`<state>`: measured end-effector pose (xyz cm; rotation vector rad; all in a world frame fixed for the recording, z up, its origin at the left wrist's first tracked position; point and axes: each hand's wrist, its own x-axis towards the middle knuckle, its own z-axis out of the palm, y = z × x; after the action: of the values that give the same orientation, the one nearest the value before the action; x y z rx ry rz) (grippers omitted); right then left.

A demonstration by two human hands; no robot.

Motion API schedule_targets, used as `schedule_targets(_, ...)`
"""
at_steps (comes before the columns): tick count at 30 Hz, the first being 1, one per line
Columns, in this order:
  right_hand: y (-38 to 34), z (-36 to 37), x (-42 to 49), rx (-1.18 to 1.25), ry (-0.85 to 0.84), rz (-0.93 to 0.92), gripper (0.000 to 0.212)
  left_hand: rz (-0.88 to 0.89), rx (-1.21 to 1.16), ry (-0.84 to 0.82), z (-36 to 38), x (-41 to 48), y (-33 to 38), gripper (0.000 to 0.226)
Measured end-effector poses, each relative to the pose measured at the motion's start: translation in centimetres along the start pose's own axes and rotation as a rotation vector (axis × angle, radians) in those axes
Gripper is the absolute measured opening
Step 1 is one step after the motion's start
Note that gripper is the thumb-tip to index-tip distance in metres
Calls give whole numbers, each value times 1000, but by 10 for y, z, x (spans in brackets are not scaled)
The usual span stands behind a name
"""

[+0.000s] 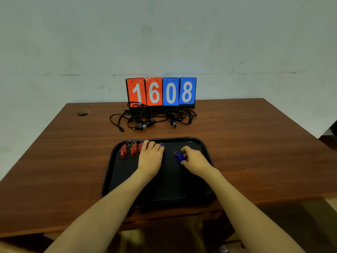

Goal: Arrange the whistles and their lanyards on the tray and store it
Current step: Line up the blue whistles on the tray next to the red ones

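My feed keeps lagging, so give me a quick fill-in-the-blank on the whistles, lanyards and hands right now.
1. The red whistles lie along the tray's far ____ side.
2. The right hand holds a ____ whistle.
3. The tangled lanyards lie on the ____, off the tray.
4. The scoreboard reads ____.

Missing words: left; blue; table; 1608

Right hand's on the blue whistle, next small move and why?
Probably slide the blue whistle left, into line beside the row under the left hand. The right hand grips it apart from that row on the tray, and the lanyards lie off the tray.
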<state>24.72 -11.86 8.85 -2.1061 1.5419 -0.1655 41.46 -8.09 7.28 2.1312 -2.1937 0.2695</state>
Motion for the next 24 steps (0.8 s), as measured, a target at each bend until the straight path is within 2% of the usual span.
schedule_targets(7,-12,10,12,107,67,-49,47,1,-26,-19,-2,5,-5,43)
schedule_targets(24,-39,17,38,-4,122,-107,45,-29,-39,-43,-6,7,-8,40)
